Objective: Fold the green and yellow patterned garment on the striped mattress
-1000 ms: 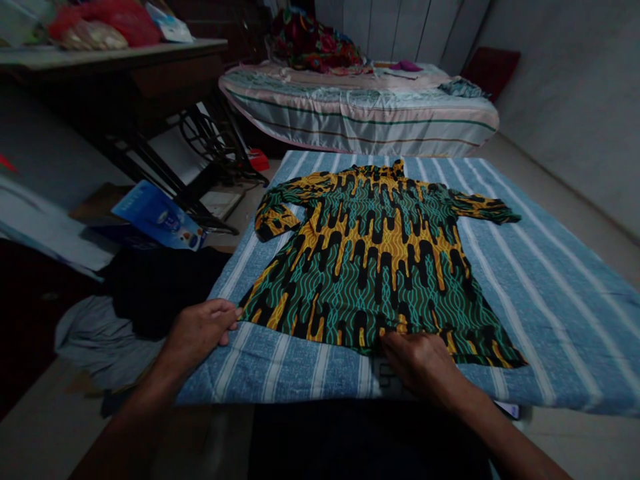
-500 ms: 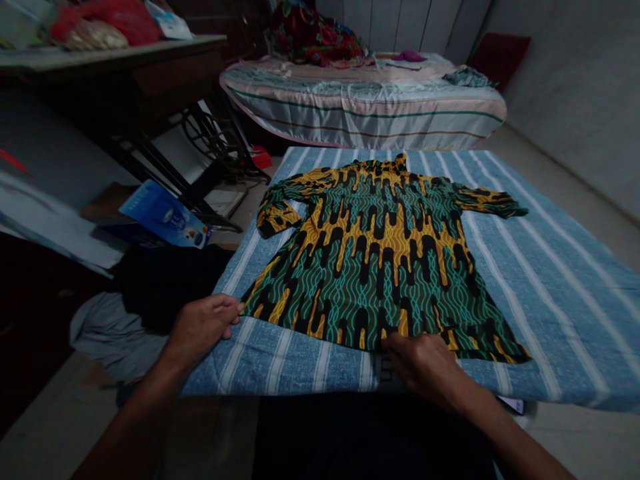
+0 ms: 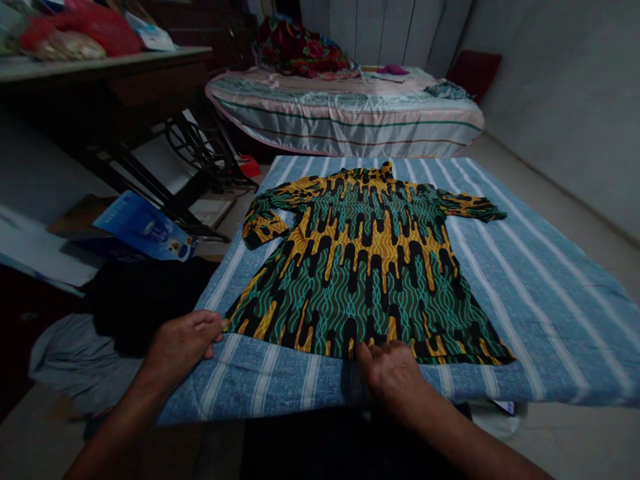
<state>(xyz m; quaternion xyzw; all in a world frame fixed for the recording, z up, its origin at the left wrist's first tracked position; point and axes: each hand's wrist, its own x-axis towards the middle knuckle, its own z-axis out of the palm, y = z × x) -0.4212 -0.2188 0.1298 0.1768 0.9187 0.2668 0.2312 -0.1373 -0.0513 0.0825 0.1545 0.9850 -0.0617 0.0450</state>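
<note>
Flat patterned shirt (image 3: 370,267), collar pointing away, left hand (image 3: 180,343) grip pinching hem corner, right hand (image 3: 390,370) on hem, grip unclear

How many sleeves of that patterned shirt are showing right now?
2: one sleeve bent at the shirt's left edge, the other sleeve stretched right across the striped cloth.

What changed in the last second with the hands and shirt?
Little. The right hand has slid slightly left along the near hem of the green, yellow and black patterned shirt. The left hand stays at its left hem corner. Nothing was picked up or let go; the shirt still lies flat on the blue-and-white striped cloth.
</note>
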